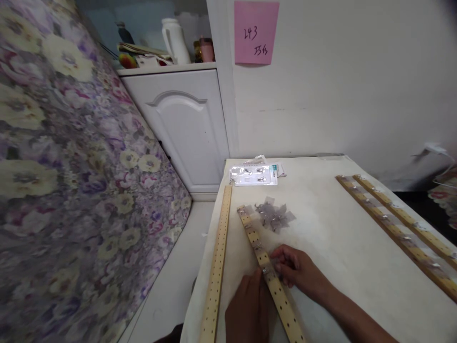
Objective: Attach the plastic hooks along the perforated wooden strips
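Note:
A perforated wooden strip [254,238] runs diagonally across the white table [321,224], with small clear packets fixed along its upper part. My left hand [248,309] lies on the table against the strip's left side, fingers together. My right hand [298,271] sits on the strip's right side, its fingertips pinched at a small metal piece in a clear packet on the strip. A heap of small clear packets [274,215] lies just beyond my right hand.
A second bare strip [218,257] lies along the table's left edge. Two filled strips [396,224] lie at the right. A plastic blister pack [254,174] sits at the far edge. A floral mattress [71,181] leans on the left, a white cabinet [182,128] behind.

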`<action>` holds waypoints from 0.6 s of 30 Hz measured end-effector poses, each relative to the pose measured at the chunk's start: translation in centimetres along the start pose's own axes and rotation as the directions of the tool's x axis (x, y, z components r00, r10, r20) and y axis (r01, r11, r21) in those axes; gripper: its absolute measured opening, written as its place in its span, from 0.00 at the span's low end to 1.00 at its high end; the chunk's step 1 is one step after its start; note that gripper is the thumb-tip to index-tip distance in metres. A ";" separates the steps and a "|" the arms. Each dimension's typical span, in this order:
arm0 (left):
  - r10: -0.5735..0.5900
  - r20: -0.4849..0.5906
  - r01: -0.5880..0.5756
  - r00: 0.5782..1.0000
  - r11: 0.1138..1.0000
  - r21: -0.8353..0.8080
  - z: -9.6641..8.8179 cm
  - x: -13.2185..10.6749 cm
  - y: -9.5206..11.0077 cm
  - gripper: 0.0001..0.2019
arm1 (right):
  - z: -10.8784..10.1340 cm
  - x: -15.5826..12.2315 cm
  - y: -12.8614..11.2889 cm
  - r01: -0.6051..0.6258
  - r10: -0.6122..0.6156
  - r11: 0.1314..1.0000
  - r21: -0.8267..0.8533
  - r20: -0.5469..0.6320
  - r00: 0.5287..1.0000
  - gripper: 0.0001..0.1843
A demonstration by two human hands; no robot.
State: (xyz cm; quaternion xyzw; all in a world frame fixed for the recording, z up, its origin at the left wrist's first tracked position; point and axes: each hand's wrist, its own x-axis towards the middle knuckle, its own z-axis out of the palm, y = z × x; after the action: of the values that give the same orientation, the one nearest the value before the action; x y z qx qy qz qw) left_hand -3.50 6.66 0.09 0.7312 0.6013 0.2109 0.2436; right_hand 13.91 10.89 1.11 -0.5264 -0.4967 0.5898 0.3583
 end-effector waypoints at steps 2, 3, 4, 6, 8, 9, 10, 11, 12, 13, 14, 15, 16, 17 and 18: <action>0.003 -0.002 -0.003 1.000 1.000 -0.003 0.0 0.0 0.0 0.19 | 0.0 0.0 0.0 -0.006 0.006 1.000 -0.005 -0.001 1.000 0.06; 0.008 -0.004 -0.008 1.000 1.000 -0.008 0.0 0.0 0.0 0.19 | 0.0 0.0 0.0 -0.006 0.006 1.000 -0.006 -0.001 1.000 0.06; 0.012 -0.006 -0.012 1.000 1.000 -0.013 0.0 0.0 0.0 0.19 | 0.0 0.0 0.0 -0.003 0.003 1.000 -0.007 -0.001 1.000 0.06; 0.020 -0.005 -0.020 1.000 1.000 -0.019 0.0 0.0 0.0 0.19 | -0.1 0.0 0.1 0.001 -0.001 1.000 -0.006 0.000 1.000 0.06; 0.023 0.000 -0.023 1.000 1.000 -0.020 0.0 0.0 0.0 0.19 | -0.1 0.0 0.0 -0.001 0.001 1.000 0.001 -0.001 1.000 0.06; 0.021 0.004 -0.021 1.000 1.000 -0.021 0.0 0.0 0.0 0.19 | -0.1 0.0 0.0 -0.004 0.004 1.000 0.003 0.000 1.000 0.06; 0.018 0.007 -0.018 1.000 1.000 -0.021 0.0 0.0 0.0 0.19 | -0.1 0.0 0.0 -0.006 0.006 1.000 0.003 0.001 1.000 0.06; 0.013 0.011 -0.013 1.000 1.000 -0.022 -0.1 0.0 0.0 0.19 | -0.1 0.0 0.0 -0.007 0.007 1.000 0.002 0.002 1.000 0.06; 0.007 0.015 -0.007 1.000 1.000 -0.023 -0.1 0.0 0.0 0.19 | -0.1 0.0 0.0 -0.005 0.005 1.000 0.000 0.003 1.000 0.06; 0.002 0.018 -0.001 1.000 1.000 -0.025 -0.1 0.0 0.1 0.19 | -0.2 0.0 0.0 -0.002 0.002 1.000 -0.001 0.004 1.000 0.06; -0.003 0.019 0.003 1.000 1.000 -0.026 -0.1 0.0 0.1 0.19 | -0.2 0.0 0.0 0.001 -0.001 1.000 -0.003 0.005 1.000 0.06; -0.005 0.017 0.006 1.000 1.000 -0.029 0.0 0.0 0.1 0.19 | -0.2 0.0 0.0 0.002 -0.002 1.000 -0.004 0.004 1.000 0.06; -0.006 0.014 0.006 1.000 1.000 -0.030 0.0 0.0 0.1 0.19 | -0.2 0.0 0.1 0.001 -0.001 1.000 -0.005 0.003 1.000 0.06; -0.006 0.008 0.006 1.000 1.000 -0.031 0.0 0.1 0.2 0.19 | -0.2 0.0 0.1 0.000 0.000 1.000 -0.007 0.002 1.000 0.06; -0.005 0.001 0.005 1.000 1.000 -0.030 0.0 0.1 0.2 0.19 | -0.2 0.0 0.2 0.001 -0.001 1.000 -0.011 0.000 1.000 0.06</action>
State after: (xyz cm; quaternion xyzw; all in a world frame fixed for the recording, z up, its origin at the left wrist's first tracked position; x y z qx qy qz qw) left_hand -3.35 6.68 0.17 0.7261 0.5996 0.2191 0.2554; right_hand 14.13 10.86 0.97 -0.5280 -0.5003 0.5868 0.3558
